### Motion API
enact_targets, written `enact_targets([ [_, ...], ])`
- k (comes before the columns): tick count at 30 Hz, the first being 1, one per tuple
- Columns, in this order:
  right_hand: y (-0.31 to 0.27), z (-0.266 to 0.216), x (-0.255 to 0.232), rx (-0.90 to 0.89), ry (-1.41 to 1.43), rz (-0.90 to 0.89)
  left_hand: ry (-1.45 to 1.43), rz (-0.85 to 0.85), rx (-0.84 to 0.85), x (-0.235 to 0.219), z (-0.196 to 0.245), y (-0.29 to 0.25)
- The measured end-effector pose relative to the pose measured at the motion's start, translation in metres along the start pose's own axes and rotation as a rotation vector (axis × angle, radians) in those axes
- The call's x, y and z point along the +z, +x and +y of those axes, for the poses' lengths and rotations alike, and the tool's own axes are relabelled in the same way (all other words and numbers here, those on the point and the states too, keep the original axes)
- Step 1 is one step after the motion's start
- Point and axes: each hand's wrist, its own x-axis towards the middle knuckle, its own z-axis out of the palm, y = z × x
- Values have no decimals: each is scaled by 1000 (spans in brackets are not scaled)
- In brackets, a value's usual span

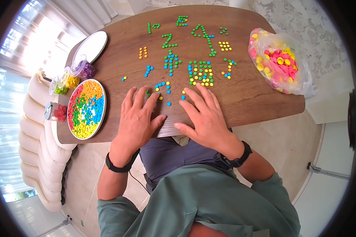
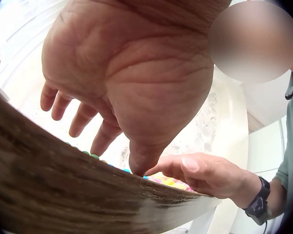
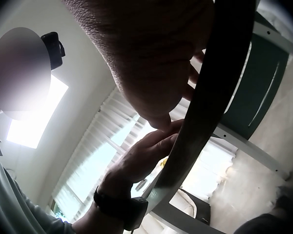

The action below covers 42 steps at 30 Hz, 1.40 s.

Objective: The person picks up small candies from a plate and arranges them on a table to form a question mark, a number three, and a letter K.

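Note:
Both hands are spread over the brown table near its front edge, fingers extended and holding nothing. My left hand (image 1: 137,118) is on the left, its fingertips beside a few green and yellow candies. My right hand (image 1: 205,116) is on the right, its index fingertip at a blue candy (image 1: 183,97). Between the hands lie a single blue candy (image 1: 169,104) and a small pattern of blue and yellow candies (image 1: 168,87). Beyond the fingers sits a larger square pattern (image 1: 201,73) in green, blue and yellow. In the left wrist view the thumb tips come close together.
Several more candy figures, including a green Z shape (image 1: 169,41), cover the table's far middle. On the left stand a plate (image 1: 105,106) of colour-grouped candies, a white plate (image 1: 91,45), a jar of red pieces (image 1: 59,112) and several tubs. A plastic bag (image 1: 302,85) of pink and yellow pieces lies right.

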Motion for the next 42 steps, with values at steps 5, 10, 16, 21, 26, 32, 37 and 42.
enact_targets([
  [5, 1, -1, 1, 3, -10, -20, 17, -5, -9, -1, 0, 0],
  [10, 6, -2, 3, 7, -7, -32, 32, -19, -23, -3, 1, 1],
  [16, 21, -2, 12, -7, -16, -20, 43, -24, 12, -6, 6, -3],
  [21, 26, 1, 19, -11, -47, -44, 33, -16, 17, -7, 2, -3],
  [26, 29, 4, 18, -8, -48, -57, 33, -35, 34, -5, 1, -2],
  [32, 25, 2, 17, 2, -18, -44, -73, -4, 50, -10, -14, 4],
  [37, 16, 1, 10, -58, 38, -20, -210, 98, 46, -27, -23, 13],
  [42, 14, 0, 9, -63, 68, -8, -235, 137, 73, -32, -27, 14],
])
